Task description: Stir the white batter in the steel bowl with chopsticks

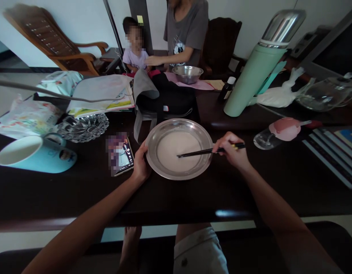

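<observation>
A shallow steel plate [206,139] holding pale liquid batter sits on the dark table [79,194] in front of me. My left hand [141,163] grips the plate's left rim. My right hand [231,150] holds dark chopsticks [197,153] whose tips dip into the batter near the plate's middle.
A phone [121,156] lies left of the plate, a light blue mug [33,156] and glass dish [83,127] further left. Behind are a black bag [170,99], green thermos [258,64], steel bowl [187,73], glass jug [327,93], pink bottle [281,131], books [332,150]. Two people sit across.
</observation>
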Motion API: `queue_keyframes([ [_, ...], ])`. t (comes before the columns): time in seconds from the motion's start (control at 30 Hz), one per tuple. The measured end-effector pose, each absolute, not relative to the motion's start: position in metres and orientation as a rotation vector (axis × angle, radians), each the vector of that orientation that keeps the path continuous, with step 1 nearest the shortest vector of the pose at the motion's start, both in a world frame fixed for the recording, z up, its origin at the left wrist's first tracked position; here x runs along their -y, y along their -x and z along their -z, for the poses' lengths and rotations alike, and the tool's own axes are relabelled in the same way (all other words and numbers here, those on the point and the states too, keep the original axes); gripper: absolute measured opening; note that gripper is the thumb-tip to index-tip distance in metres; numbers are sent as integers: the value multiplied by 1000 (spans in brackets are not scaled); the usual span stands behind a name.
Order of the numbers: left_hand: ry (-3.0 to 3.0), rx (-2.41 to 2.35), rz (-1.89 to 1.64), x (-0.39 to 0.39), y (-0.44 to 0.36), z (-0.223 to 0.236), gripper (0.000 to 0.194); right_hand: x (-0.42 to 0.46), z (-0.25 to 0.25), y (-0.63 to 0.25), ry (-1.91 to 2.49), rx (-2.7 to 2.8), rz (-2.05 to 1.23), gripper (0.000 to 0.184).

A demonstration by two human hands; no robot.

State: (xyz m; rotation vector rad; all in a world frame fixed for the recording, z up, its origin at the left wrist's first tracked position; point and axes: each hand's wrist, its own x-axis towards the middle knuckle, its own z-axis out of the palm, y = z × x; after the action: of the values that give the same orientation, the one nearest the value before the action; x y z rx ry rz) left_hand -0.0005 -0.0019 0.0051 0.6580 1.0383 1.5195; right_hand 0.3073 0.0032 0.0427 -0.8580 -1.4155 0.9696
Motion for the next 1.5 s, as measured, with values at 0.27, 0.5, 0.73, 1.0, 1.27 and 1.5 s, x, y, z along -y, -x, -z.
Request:
queue_keyframes([
  [0.27, -670, -1021, -1526, 1, 2, -1, 38, -10, -48, -311, 813, 1289, -881, 62],
  [0.5, -667, -1022, -1511, 2, 2, -2, 43, -10, -39, -307, 780, 1478, -1074, 52],
  [0.73, -679, -1048, -1525, 2, 2, -2, 39, -7, -37, -305, 777, 1310, -953, 42],
  [1.0, -665, -1030, -1509, 2, 2, -3, 43, -5, -42, -310, 837, 1350, -909, 48],
  [1.27, -691, -1031, -1517, 1, 2, 0, 38, -3, -43, -308, 897, 1542, -954, 44],
  [1.5, -688, -1053, -1529, 0, 3, 5, 39, -8, -40, -315, 849, 1412, -919, 54],
])
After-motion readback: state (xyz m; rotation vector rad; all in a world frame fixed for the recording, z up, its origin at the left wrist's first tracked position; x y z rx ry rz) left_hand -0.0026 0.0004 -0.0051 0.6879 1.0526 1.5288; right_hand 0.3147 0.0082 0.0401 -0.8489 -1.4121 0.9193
